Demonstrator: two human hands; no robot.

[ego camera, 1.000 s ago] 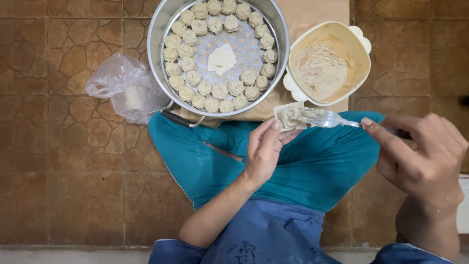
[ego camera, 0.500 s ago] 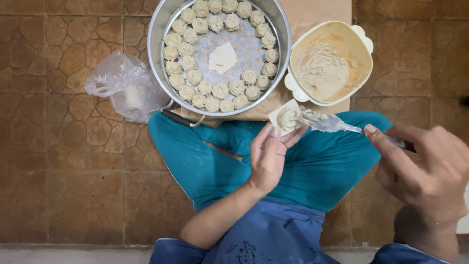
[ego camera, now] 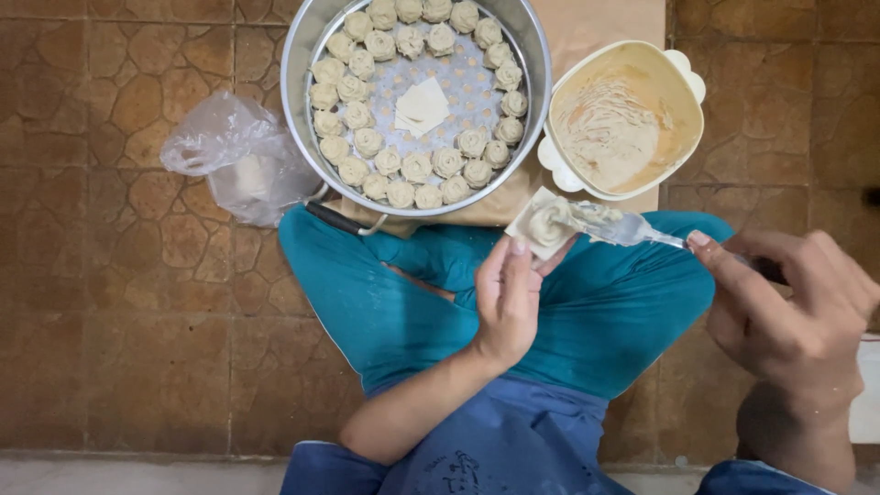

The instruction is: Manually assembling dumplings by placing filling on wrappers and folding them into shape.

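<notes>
My left hand (ego camera: 509,298) holds a square dumpling wrapper (ego camera: 543,223) on its fingertips, with a dab of pale filling on it. In my right hand (ego camera: 797,307) is a spoon (ego camera: 632,229), and its bowl rests on the filling in the wrapper. Both hands hover over my crossed legs in teal trousers (ego camera: 605,316). Just beyond them a round metal steamer tray (ego camera: 295,92) carries several folded dumplings (ego camera: 417,168) around its edge and a small stack of flat wrappers (ego camera: 422,105) in the middle.
A cream bowl (ego camera: 683,142) smeared with filling paste sits to the right of the tray, on a brown board (ego camera: 596,27). A crumpled clear plastic bag (ego camera: 229,151) lies on the brown tiled floor (ego camera: 110,302) at the left. A white object edge (ego camera: 866,390) shows far right.
My left hand has lifted the wrapper slightly up and toward the tray. The spoon in my right hand has stayed on the filling, and that hand has shifted a little lower.
</notes>
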